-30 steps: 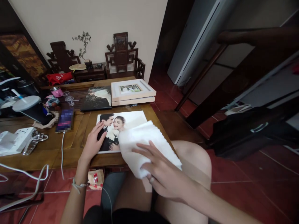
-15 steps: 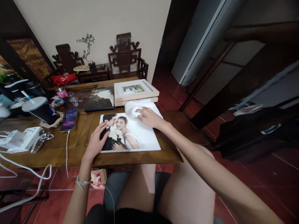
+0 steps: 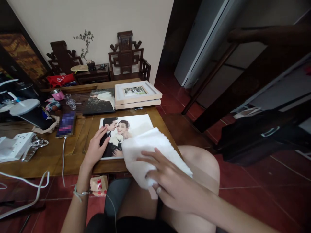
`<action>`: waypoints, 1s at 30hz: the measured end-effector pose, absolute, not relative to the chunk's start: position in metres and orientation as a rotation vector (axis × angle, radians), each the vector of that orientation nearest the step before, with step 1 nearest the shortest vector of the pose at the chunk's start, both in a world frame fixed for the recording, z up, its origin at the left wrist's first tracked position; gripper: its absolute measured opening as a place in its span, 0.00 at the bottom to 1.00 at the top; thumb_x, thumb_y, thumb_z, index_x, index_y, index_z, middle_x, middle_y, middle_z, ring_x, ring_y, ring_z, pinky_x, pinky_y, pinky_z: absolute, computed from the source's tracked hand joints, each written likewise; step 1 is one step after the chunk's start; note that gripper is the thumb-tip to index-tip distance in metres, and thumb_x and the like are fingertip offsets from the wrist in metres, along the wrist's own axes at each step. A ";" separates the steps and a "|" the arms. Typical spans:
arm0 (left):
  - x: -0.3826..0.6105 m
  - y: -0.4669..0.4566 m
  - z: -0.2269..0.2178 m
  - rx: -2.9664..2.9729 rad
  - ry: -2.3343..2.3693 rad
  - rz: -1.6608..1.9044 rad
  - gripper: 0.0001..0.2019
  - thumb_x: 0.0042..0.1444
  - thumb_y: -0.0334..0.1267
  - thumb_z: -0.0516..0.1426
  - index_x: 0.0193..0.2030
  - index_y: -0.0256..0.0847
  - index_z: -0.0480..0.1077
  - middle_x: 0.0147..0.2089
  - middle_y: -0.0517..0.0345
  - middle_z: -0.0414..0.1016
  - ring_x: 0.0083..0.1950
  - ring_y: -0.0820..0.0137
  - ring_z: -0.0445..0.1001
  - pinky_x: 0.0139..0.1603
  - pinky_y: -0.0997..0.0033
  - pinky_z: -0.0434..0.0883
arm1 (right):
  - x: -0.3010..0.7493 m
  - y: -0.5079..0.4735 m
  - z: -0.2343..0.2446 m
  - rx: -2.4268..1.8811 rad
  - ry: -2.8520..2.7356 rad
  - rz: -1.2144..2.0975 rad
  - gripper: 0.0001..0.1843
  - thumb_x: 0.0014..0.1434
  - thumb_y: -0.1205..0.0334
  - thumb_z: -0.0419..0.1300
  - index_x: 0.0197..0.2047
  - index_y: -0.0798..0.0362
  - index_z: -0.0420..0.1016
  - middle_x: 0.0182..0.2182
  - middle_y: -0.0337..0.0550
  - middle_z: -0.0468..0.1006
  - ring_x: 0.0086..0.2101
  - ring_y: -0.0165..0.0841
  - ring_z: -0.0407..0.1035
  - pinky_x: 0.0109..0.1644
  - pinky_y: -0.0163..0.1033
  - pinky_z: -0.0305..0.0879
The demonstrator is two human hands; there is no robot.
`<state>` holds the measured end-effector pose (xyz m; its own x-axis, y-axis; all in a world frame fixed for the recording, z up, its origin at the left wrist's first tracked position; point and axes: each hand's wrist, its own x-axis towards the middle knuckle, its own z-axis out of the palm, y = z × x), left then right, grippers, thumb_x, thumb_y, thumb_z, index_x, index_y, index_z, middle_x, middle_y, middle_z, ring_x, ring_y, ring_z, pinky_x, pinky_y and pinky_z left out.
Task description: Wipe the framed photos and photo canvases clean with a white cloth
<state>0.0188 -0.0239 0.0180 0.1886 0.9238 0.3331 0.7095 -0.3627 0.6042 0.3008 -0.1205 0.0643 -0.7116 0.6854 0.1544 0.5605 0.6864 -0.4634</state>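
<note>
A photo panel (image 3: 141,124) showing a couple in wedding clothes lies flat near the table's front edge. My left hand (image 3: 97,144) rests on its left side, fingers stretched out over the surface. In my right hand (image 3: 167,181) is a white fluffy cloth (image 3: 148,142), pinched by its near part. The cloth drapes over the panel's lower right and hangs past the table edge above my lap, hiding that corner. Part of the grip is covered by the cloth's folds.
Behind the panel are a dark photo panel (image 3: 100,100) and stacked pale picture frames (image 3: 138,94). A phone (image 3: 66,124) on a white cable, a power strip (image 3: 20,145), a lidded cup (image 3: 31,113) and small plastic cups (image 3: 71,103) stand on the left. Carved chairs (image 3: 126,55) stand beyond.
My right hand has drawn the cloth from the panel's far right corner toward me, down to the front edge. My left hand stays on the panel. The view has shifted slightly right.
</note>
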 end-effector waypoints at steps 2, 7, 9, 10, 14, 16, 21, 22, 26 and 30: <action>0.018 -0.024 0.019 2.149 1.535 0.957 0.23 0.65 0.44 0.51 0.63 0.37 0.66 0.69 0.47 0.63 0.71 0.61 0.59 0.72 0.54 0.54 | 0.294 -0.094 0.067 -1.033 -2.559 0.533 0.15 0.52 0.75 0.52 0.38 0.56 0.78 0.55 0.59 0.73 0.63 0.50 0.58 0.67 0.66 0.48; 0.017 -0.025 0.019 2.140 1.520 0.970 0.23 0.64 0.44 0.52 0.63 0.39 0.66 0.69 0.48 0.62 0.71 0.61 0.59 0.72 0.54 0.55 | 0.269 0.006 0.058 -1.173 -2.537 0.329 0.18 0.58 0.72 0.50 0.48 0.60 0.76 0.52 0.63 0.74 0.59 0.52 0.61 0.61 0.66 0.54; 0.017 -0.025 0.018 2.132 1.527 0.978 0.23 0.64 0.44 0.52 0.63 0.39 0.67 0.69 0.48 0.63 0.71 0.61 0.59 0.71 0.54 0.55 | 0.260 0.033 0.054 -1.227 -2.502 0.280 0.20 0.58 0.73 0.49 0.50 0.60 0.75 0.53 0.61 0.74 0.59 0.53 0.60 0.61 0.67 0.53; 0.017 -0.025 0.018 2.126 1.533 0.984 0.23 0.64 0.45 0.52 0.63 0.39 0.67 0.68 0.48 0.63 0.71 0.61 0.59 0.71 0.54 0.56 | 0.256 0.039 0.051 -1.250 -2.485 0.256 0.21 0.58 0.73 0.48 0.51 0.60 0.75 0.55 0.62 0.72 0.60 0.54 0.59 0.61 0.69 0.51; 0.017 -0.025 0.017 2.114 1.553 0.997 0.22 0.64 0.45 0.52 0.62 0.39 0.68 0.68 0.47 0.65 0.70 0.60 0.61 0.71 0.53 0.57 | 0.249 0.014 0.042 -1.256 -2.501 0.185 0.19 0.59 0.71 0.51 0.50 0.62 0.76 0.62 0.64 0.65 0.64 0.59 0.49 0.64 0.74 0.40; 0.018 -0.024 0.017 2.116 1.552 1.002 0.22 0.64 0.45 0.52 0.62 0.39 0.68 0.68 0.47 0.64 0.70 0.60 0.61 0.71 0.53 0.56 | 0.251 -0.019 0.039 -1.236 -2.528 0.183 0.17 0.59 0.70 0.52 0.48 0.61 0.77 0.63 0.63 0.63 0.66 0.59 0.47 0.66 0.73 0.37; 0.018 -0.024 0.016 2.143 1.563 0.990 0.22 0.65 0.44 0.51 0.62 0.38 0.68 0.67 0.46 0.65 0.70 0.61 0.61 0.71 0.53 0.57 | 0.265 -0.106 0.055 -1.114 -2.621 0.444 0.15 0.50 0.73 0.56 0.39 0.55 0.79 0.63 0.56 0.64 0.67 0.56 0.46 0.68 0.71 0.35; 0.018 -0.024 0.016 2.148 1.565 0.984 0.22 0.65 0.44 0.51 0.62 0.38 0.67 0.68 0.47 0.65 0.70 0.61 0.61 0.71 0.53 0.56 | 0.268 -0.116 0.061 -1.070 -2.627 0.508 0.14 0.49 0.73 0.56 0.38 0.54 0.78 0.62 0.54 0.66 0.67 0.55 0.47 0.68 0.70 0.36; 0.018 -0.024 0.016 2.143 1.564 0.980 0.22 0.65 0.44 0.51 0.63 0.38 0.67 0.68 0.47 0.64 0.70 0.61 0.60 0.71 0.53 0.55 | 0.271 -0.110 0.077 -0.985 -2.572 0.645 0.14 0.50 0.74 0.54 0.37 0.52 0.76 0.52 0.52 0.74 0.61 0.48 0.59 0.67 0.64 0.48; 0.018 -0.025 0.017 2.132 1.536 0.989 0.23 0.65 0.44 0.51 0.63 0.37 0.66 0.68 0.46 0.64 0.71 0.62 0.59 0.72 0.54 0.55 | 0.257 -0.043 0.073 -1.047 -2.543 0.525 0.14 0.57 0.71 0.51 0.42 0.57 0.75 0.49 0.58 0.74 0.57 0.50 0.62 0.61 0.62 0.56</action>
